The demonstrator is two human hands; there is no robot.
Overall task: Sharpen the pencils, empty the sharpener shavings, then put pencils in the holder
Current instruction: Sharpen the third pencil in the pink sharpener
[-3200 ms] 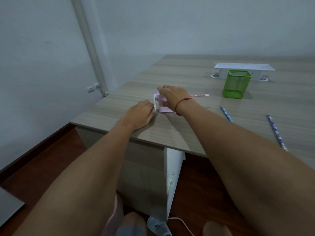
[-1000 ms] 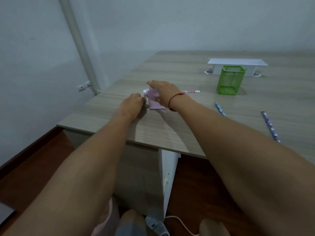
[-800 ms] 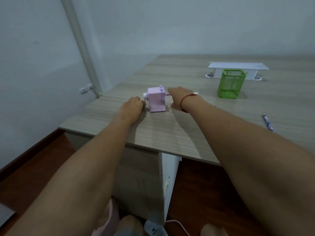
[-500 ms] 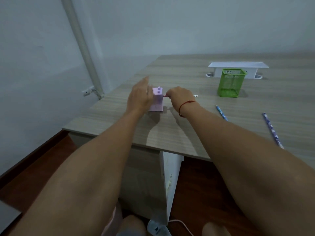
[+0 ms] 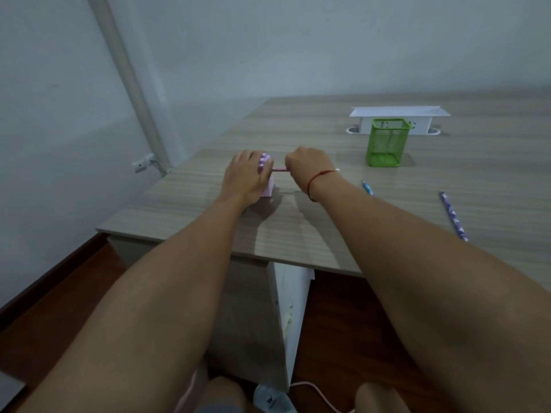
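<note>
The left hand (image 5: 246, 180) grips the pink sharpener (image 5: 267, 177) from above, fingers curled over its top. The sharpener stands on the desk (image 5: 328, 228) near its left edge. The right hand (image 5: 307, 165), at 3 o'clock of the sharpener, has its fingers clenched round a pink pencil (image 5: 280, 169) held level, tip at the sharpener's side (entry point hidden). The green holder (image 5: 386, 143) stands at 2 o'clock. A blue pencil (image 5: 368, 187) and a purple pencil (image 5: 453, 216) lie at 4 o'clock.

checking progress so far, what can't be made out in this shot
All head view:
Pink sharpener: mostly covered by the left hand; crank and shavings drawer hidden.
Pink pencil: tip hidden in the sharpener, middle under the right hand.
Blue pencil: lower part behind the right forearm.
Green holder: contents too dim to tell.
</note>
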